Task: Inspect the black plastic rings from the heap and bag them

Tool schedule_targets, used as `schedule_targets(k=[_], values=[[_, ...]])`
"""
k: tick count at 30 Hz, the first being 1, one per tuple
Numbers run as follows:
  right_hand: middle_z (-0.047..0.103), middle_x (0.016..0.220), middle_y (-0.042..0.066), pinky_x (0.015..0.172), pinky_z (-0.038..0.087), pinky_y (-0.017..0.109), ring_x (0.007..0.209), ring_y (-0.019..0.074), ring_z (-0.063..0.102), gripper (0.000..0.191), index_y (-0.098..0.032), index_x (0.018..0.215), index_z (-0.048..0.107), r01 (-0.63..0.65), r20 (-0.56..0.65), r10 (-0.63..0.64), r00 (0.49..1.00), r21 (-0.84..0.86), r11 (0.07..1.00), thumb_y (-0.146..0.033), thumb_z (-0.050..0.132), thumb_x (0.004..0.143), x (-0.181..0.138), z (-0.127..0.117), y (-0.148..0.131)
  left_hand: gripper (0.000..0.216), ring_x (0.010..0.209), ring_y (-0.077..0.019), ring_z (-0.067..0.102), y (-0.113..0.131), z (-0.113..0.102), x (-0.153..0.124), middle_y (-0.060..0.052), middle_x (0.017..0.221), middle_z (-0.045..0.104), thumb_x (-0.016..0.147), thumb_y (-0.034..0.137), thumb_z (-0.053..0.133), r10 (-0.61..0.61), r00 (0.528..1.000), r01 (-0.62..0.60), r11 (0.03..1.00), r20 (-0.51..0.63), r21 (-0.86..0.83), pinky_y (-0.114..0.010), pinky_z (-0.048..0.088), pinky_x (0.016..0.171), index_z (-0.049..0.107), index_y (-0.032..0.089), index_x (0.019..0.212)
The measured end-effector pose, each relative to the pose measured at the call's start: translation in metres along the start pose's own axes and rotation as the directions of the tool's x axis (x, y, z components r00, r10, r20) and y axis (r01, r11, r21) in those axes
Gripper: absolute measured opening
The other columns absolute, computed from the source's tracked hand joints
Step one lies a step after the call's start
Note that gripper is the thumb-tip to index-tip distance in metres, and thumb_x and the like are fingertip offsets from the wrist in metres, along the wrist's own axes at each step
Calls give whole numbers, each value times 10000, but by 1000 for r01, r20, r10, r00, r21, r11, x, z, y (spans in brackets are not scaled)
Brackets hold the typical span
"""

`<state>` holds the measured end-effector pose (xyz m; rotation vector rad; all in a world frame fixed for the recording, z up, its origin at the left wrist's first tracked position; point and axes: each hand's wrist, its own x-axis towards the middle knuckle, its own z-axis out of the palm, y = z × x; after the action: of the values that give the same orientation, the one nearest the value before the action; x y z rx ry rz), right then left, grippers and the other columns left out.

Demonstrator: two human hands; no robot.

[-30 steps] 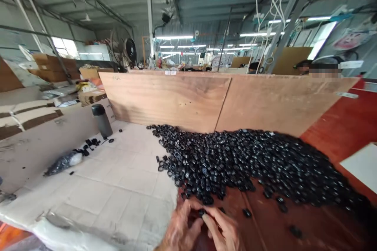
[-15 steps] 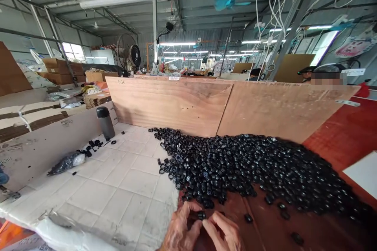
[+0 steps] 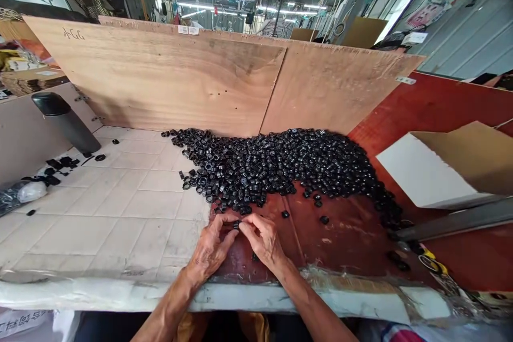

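At the near edge of the dark red work surface, my left hand [image 3: 210,246] and my right hand [image 3: 264,240] meet at the fingertips. Pinched between them is a small black ring-like plastic part [image 3: 236,225], its details partly covered by fingers. Just beyond my hands spreads a large heap of similar black parts [image 3: 272,163]. One loose black part [image 3: 255,256] lies under my right hand, mostly hidden. A few others, such as a single black piece [image 3: 285,214], lie to the right of my hands.
A plywood board [image 3: 172,75] walls off the back. On the left stand a dark bottle [image 3: 68,123] and a plastic bag [image 3: 16,197] near scattered black bits. To the right are an open carton [image 3: 433,171], a grey metal bar [image 3: 460,222] and yellow-handled scissors [image 3: 433,262].
The view has tilted down and shifted right, so my forearms, the table's front edge and the carton now show. Both hands still pinch a small black part together.
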<state>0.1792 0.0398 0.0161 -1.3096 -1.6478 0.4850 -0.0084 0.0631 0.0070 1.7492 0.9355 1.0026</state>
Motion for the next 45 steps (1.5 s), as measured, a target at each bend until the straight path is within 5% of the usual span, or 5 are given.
schedule_targets(k=[12,19,29,39,45], values=[[683,697,-4,604,459,247,614,160,619,207,-227,810,643,-45,43,45,998,-7,999,-297,576,992,-4,3,3,215,1069,-205,776,0,1,-2,-41,1152,784,1003,282,631,5,1000,-5,1000,23,6,-384,634,999,625,252,1215],[679,746,-10,623,465,246,635,149,612,104,-220,871,665,-10,78,5,997,52,999,-252,612,954,-6,0,-1,172,990,-195,785,-5,3,-1,-46,1096,774,983,291,658,-61,998,56,985,-26,-166,-362,653,936,619,219,1134],[605,680,-28,580,431,239,606,143,576,104,-215,941,657,-198,150,177,973,140,970,-313,625,929,-11,-1,-1,166,989,-194,785,2,1,-2,-29,1087,781,977,263,624,-35,999,36,997,23,-64,-349,650,924,623,235,1141],[496,509,-74,462,294,230,422,94,423,252,-211,753,578,-603,328,521,788,238,762,-426,629,873,-8,-1,-12,281,1026,-206,729,-17,5,-7,-46,1106,733,977,95,539,330,938,-348,892,109,289,-349,607,930,563,255,1206],[507,573,-53,383,139,217,360,46,322,331,-208,645,495,-838,494,679,543,372,400,-439,689,784,-2,5,-12,298,1079,-206,694,-11,2,-8,-70,1147,716,997,32,441,439,883,-469,815,166,340,-344,590,942,536,240,1190]])
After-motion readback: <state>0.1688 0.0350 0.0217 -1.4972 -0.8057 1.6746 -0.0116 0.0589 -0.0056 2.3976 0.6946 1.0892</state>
